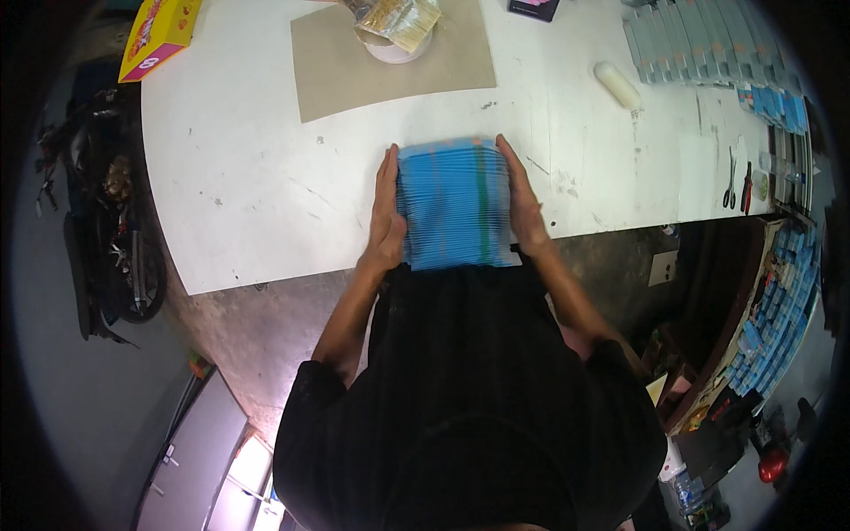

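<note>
A thick stack of thin blue sheets or booklets (452,203), with a green stripe down its right part, is at the near edge of the white table (239,195), against my black shirt. My left hand (385,217) presses along its left side, fingers stretched forward and thumb bent in at the edge. From the other side my right hand (526,212) presses likewise, its fingers reaching toward the far corner. The stack is gripped between both palms. Its underside is hidden.
Ahead, a wide brush (409,25) rests on a white bowl (398,53) on grey-brown board (332,84). A yellow box (164,35) is far left. Rightward are a whitish rounded bar (617,86), grey stacks (699,40), scissors (730,177) and a red-handled tool (746,190). A motorcycle (133,257) stands left.
</note>
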Tool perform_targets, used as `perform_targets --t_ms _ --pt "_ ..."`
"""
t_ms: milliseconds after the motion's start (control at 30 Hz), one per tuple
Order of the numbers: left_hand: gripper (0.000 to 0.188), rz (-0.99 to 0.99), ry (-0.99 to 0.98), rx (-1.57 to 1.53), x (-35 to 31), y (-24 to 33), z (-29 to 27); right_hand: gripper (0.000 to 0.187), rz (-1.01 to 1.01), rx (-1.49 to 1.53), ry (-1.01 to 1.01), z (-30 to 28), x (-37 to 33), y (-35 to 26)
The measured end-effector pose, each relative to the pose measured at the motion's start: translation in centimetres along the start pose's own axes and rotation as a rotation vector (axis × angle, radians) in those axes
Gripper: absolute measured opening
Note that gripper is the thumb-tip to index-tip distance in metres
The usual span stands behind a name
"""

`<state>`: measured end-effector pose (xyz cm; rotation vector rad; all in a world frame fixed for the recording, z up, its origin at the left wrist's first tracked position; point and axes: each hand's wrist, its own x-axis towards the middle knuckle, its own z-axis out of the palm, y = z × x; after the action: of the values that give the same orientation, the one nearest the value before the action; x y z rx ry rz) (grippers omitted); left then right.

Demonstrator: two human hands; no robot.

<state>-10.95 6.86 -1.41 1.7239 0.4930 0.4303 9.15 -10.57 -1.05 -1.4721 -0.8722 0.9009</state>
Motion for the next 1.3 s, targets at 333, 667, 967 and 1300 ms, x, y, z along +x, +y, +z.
perform_targets --t_ms 333,667,967,1300 --pt "0.117 -0.076 0.093 0.025 -1.2 -0.3 2.5 0.141 0.033 0.173 0.104 1.9 -2.1 -0.5" --pt "0.121 0.062 0.072 0.087 -2.6 0.1 2.8 0.15 0.015 0.118 0.082 1.4 -3.4 -0.1" --pt "0.106 0.071 0.099 0.118 -2.1 0.2 2.7 0.125 -0.023 -0.096 0.122 1.2 -3.3 0.7" --pt "0.016 -0.067 -0.012 0.278 3.6 -0.3 -1.2 0.025 0.125 -0.355 0.07 -1.2 1.9 -0.5"
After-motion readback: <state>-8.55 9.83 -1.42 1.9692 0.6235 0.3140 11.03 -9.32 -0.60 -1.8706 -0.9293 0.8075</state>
